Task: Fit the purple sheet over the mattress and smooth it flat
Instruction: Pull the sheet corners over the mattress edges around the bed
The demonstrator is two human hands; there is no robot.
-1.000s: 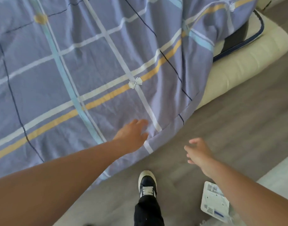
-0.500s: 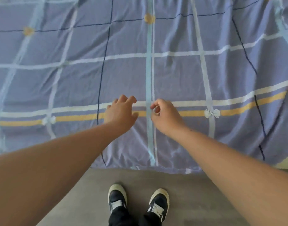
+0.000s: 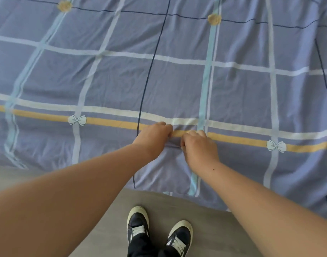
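The purple sheet (image 3: 121, 80), checked with white, pale blue, navy and orange stripes and small white bows, is spread over the whole bed and hangs over the near side down to the floor. The mattress beneath it is hidden. My left hand (image 3: 154, 137) and my right hand (image 3: 198, 147) lie side by side on the orange stripe near the bed's front edge. Both have curled fingers that pinch a small fold of the sheet between them. Light creases run across the cloth around the hands and at the lower left.
Grey wood-look floor (image 3: 205, 219) runs along the near side of the bed. My two dark sneakers (image 3: 159, 230) with white laces stand on it just in front of the hanging sheet edge.
The view swung from the bed's corner to its long side. Both hands came together on the orange stripe and closed on a fold of the sheet.
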